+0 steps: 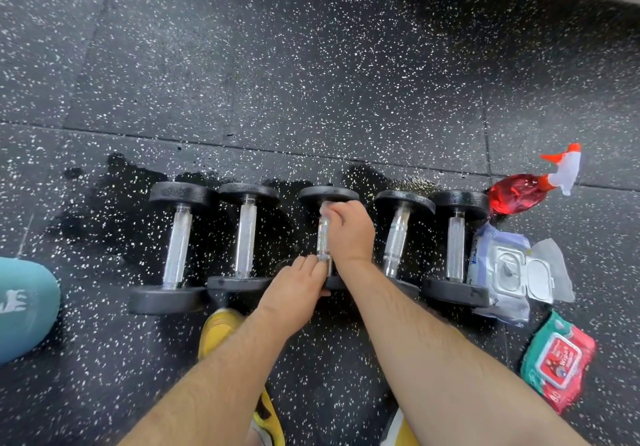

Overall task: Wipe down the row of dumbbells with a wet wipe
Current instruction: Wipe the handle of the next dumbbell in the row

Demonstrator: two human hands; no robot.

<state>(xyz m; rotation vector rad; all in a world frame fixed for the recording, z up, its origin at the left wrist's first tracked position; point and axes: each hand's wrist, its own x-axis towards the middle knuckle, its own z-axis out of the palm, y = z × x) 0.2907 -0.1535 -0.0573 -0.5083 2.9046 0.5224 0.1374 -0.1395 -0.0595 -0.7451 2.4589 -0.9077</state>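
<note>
Row: five dumbbells (245, 237) side by side on speckled floor (311, 81), dark wet patches around them
Middle dumbbell (327, 194): under both hands, heads resting on the floor
Right hand (348, 234): curled round the handle, wet wipe (325, 209) pressed beneath, white edge showing near the far head
Left hand (298, 282): against the handle's near end; clasping or only bracing, cannot tell
Risk: probable roll into a neighbour if bracing slackens; possible slip on slick wet chrome
</note>
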